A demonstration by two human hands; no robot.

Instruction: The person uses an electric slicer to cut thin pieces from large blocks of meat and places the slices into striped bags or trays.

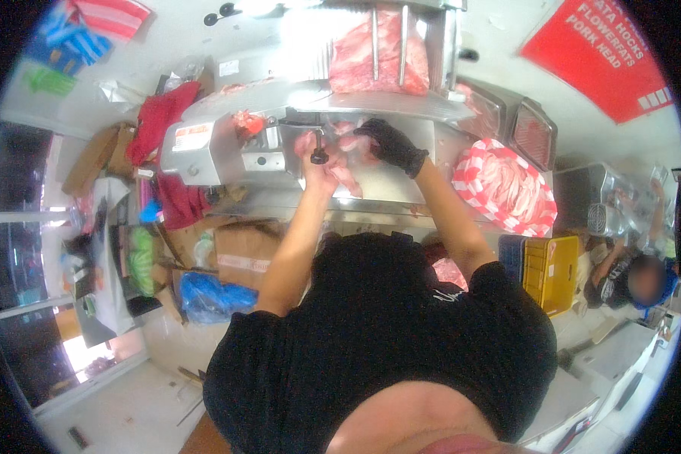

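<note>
At a stainless-steel meat slicer (227, 147), both of my hands are over its metal receiving surface (386, 184). My bare left hand (318, 173) is around a pale pink piece of meat (346, 177), its fingers partly hidden behind a black knob (319, 156). My right hand (391, 144), in a black glove, has its fingers curled on another soft meat piece (349, 142) to the right of the knob. A large block of meat (358, 54) rests on the slicer's carriage behind metal bars (403, 45). Bright glare hides part of the carriage.
Right of the slicer lies sliced meat (505, 187) on red-and-white checked wrapping (471, 164). Packed trays (536, 133) stand behind it. A yellow crate (550, 275), a cardboard box (244, 252) and a blue plastic bag (218, 295) are below. Another person (613, 278) is at the far right.
</note>
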